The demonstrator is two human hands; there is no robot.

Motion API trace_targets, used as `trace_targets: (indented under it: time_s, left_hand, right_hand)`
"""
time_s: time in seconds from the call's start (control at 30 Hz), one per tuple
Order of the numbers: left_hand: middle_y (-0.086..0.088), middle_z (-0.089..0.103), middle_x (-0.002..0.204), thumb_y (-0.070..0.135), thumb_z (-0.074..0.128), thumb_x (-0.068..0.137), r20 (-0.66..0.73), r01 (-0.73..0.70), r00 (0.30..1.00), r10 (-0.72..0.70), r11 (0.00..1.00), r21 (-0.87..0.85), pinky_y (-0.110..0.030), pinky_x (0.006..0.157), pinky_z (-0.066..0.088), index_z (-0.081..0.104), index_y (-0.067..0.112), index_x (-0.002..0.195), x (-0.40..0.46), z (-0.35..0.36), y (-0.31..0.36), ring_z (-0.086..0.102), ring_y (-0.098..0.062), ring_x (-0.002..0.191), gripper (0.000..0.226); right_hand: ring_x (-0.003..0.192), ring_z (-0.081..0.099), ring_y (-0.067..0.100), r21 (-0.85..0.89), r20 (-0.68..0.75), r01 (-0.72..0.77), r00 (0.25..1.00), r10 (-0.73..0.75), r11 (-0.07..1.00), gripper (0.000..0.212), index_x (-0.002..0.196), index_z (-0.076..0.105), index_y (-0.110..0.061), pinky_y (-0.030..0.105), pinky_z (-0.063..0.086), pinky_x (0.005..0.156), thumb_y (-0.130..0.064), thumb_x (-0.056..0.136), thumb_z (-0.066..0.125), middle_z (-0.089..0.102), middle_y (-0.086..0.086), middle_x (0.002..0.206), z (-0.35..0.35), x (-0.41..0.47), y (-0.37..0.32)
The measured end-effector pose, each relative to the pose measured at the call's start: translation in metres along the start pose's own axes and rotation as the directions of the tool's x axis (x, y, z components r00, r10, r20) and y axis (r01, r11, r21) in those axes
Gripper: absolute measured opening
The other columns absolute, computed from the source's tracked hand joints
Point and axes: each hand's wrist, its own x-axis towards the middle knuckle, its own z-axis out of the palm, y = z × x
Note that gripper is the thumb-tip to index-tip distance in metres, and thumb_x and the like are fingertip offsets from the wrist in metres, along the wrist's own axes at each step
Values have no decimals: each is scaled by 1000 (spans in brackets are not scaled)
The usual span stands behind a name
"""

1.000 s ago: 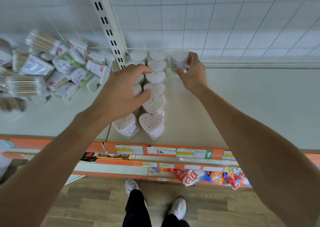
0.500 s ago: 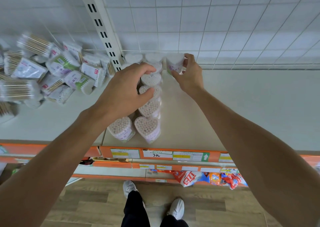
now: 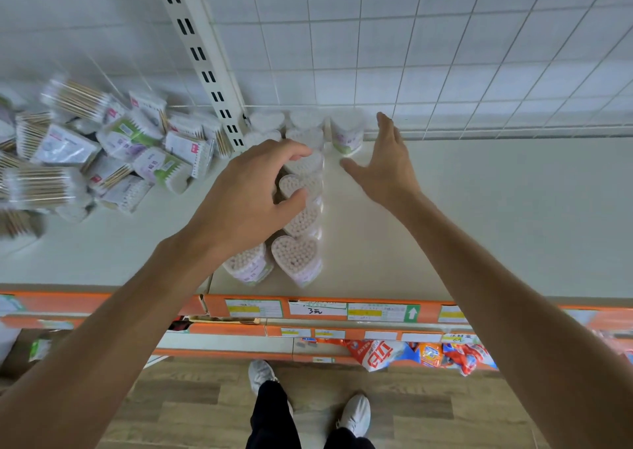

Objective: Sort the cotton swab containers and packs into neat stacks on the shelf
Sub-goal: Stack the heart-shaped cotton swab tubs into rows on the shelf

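Observation:
Heart-shaped clear cotton swab containers (image 3: 296, 258) stand in two rows running from the shelf's front edge to the back wall. My left hand (image 3: 246, 202) lies over the middle of the rows, its fingers and thumb curled round one heart container (image 3: 303, 183); it hides the containers beneath it. My right hand (image 3: 387, 164) is spread with straight fingers just right of a lone heart container (image 3: 346, 133) at the back, not touching it. A loose heap of cotton swab packs (image 3: 113, 150) lies on the shelf to the left.
The white shelf (image 3: 479, 215) has an orange price strip (image 3: 342, 311) along its front and a wire grid wall behind. A slotted upright post (image 3: 202, 58) divides the heap from the rows. Lower shelves hold snack bags (image 3: 411, 354). My feet stand on the wooden floor.
My right hand has let go of the back heart container and drawn slightly right, fingers now spread. My left hand has stayed over the rows.

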Motion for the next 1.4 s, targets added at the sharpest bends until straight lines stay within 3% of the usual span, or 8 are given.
trace_targets:
  time_s: [0.3, 0.57, 0.67, 0.77, 0.97, 1.2, 1.33, 1.4]
  left_hand:
    - [7, 58, 136, 31, 67, 87, 37, -22, 999, 24, 998, -56, -9, 107, 31, 56, 24, 136, -84, -5, -5, 50, -10, 131, 50]
    - [15, 53, 141, 42, 59, 92, 2, 29, 1000, -29, 997, -73, -7, 112, 24, 52, 27, 141, -142, -35, -54, 38, 2, 140, 51]
    - [18, 50, 142, 43, 59, 94, -19, 42, 999, -43, 998, -45, -3, 111, 19, 51, 27, 142, -152, -56, -87, 32, 9, 140, 51]
    - [22, 48, 138, 40, 61, 92, -67, 84, 994, -90, 992, -97, -1, 108, 19, 53, 25, 141, -162, -73, -122, 31, 15, 136, 51]
    - [9, 56, 140, 34, 63, 90, -110, 165, 978, -180, 977, -138, 1, 105, 17, 53, 23, 140, -171, -93, -191, 44, -8, 135, 52]
    - [11, 55, 136, 25, 69, 91, -146, 117, 979, -141, 980, -162, -27, 103, 41, 52, 25, 139, -169, -123, -260, 49, -9, 128, 52]
    - [4, 59, 132, 25, 65, 88, -240, 77, 965, -107, 988, -131, -28, 100, 44, 55, 19, 136, -168, -142, -292, 53, -15, 123, 50]
    - [2, 61, 125, 15, 70, 85, -331, 72, 938, -104, 991, -109, -16, 99, 38, 60, 16, 131, -165, -148, -306, 53, -17, 117, 47]
  right_hand:
    - [146, 29, 15, -212, 247, 319, 932, -265, 924, 86, 158, 21, -16, 13, 14, 111, -35, 91, 70, 28, 0, 162, -46, -134, -45]
    - [146, 32, 21, -198, 315, 501, 847, -429, 843, 78, 153, 34, -4, 16, 12, 117, -35, 88, 66, 39, 12, 157, -9, -163, -114]
    - [152, 13, 11, -176, 401, 516, 815, -417, 838, 82, 159, 17, -15, 17, 6, 118, -40, 96, 62, 18, 0, 166, 18, -160, -144]
    - [152, 12, 10, -166, 440, 510, 804, -400, 844, 85, 160, 11, -16, 25, 13, 123, -44, 96, 61, 14, -3, 167, 53, -156, -178]
    - [148, 24, 18, -203, 491, 471, 808, -327, 859, 82, 159, 14, -12, 30, 21, 118, -41, 97, 60, 22, 2, 163, 136, -134, -234]
    - [122, 49, 18, -239, 412, 377, 874, -259, 895, 77, 154, 22, -19, 25, 34, 92, -39, 93, 66, 43, -1, 144, 191, -111, -269]
    - [135, 43, 19, -243, 404, 356, 883, -240, 902, 79, 156, 19, -20, 28, 35, 103, -41, 95, 64, 37, 0, 154, 210, -103, -285]
    - [136, 42, 21, -239, 409, 358, 880, -241, 903, 78, 156, 20, -19, 29, 35, 104, -41, 95, 64, 38, 3, 152, 218, -100, -292]
